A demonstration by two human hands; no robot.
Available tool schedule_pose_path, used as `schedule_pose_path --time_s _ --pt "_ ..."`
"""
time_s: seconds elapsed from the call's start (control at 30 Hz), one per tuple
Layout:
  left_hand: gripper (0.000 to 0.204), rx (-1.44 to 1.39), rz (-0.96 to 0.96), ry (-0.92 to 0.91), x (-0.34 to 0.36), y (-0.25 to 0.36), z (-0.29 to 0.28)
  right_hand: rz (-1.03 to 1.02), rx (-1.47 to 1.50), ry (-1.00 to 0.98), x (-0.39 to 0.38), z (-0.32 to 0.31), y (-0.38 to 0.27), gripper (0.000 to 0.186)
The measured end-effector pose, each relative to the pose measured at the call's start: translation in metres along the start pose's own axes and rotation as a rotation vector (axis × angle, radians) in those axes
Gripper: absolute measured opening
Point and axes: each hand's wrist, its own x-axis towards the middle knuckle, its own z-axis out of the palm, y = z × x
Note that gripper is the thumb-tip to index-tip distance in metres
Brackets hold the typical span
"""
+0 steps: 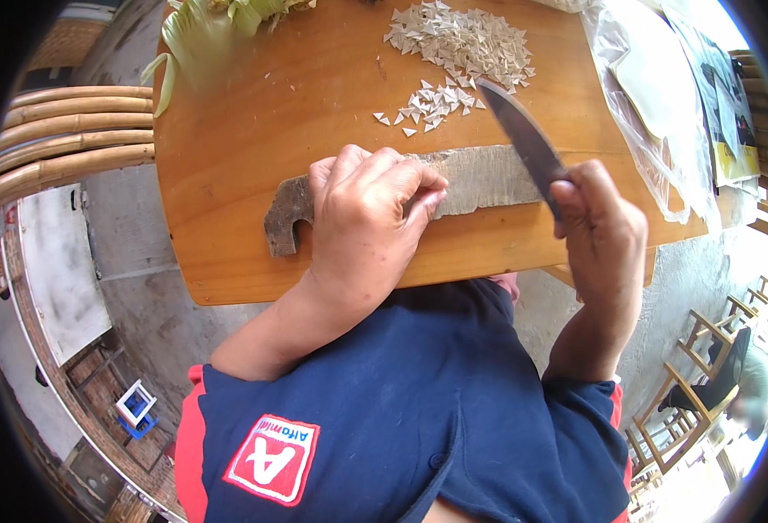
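In my right hand is a knife, gripped by its handle with the dark blade pointing up and away to the left. The blade's lower part passes over the right end of a narrow, worn wooden board. My left hand rests on this board, thumb and fingers pinched together; whatever lies between the fingertips is too small to make out. A hook-shaped notch marks the board's left end. Beyond it lie a small scatter and a larger heap of small pale triangular pieces.
The wooden table has rounded corners. Pale green husk-like leaves lie at its far left, and a clear plastic bag covers the right side. A bamboo bench stands left. Wooden chairs and another person are at right.
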Motion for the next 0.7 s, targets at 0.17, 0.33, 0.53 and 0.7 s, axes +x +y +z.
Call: schedule_pose_path --time_s 0.17,0.33,0.53,0.7 --pt "0.014 -0.028 0.02 0.096 -0.009 -0.005 0.005 0.063 0.0 -0.096 -0.032 0.013 -0.015 0.014" --pt "0.026 0.051 0.173 0.098 -0.023 -0.008 0.001 0.084 -0.113 -0.138 -0.048 0.025 -0.023 0.019" --pt "0.034 0.07 0.188 0.089 -0.036 -0.01 0.007 -0.032 -0.343 -0.257 -0.047 0.024 -0.025 0.024" --pt "0.032 0.085 0.215 0.106 -0.036 -0.012 0.008 -0.08 -0.412 -0.277 -0.042 0.021 -0.026 0.024"
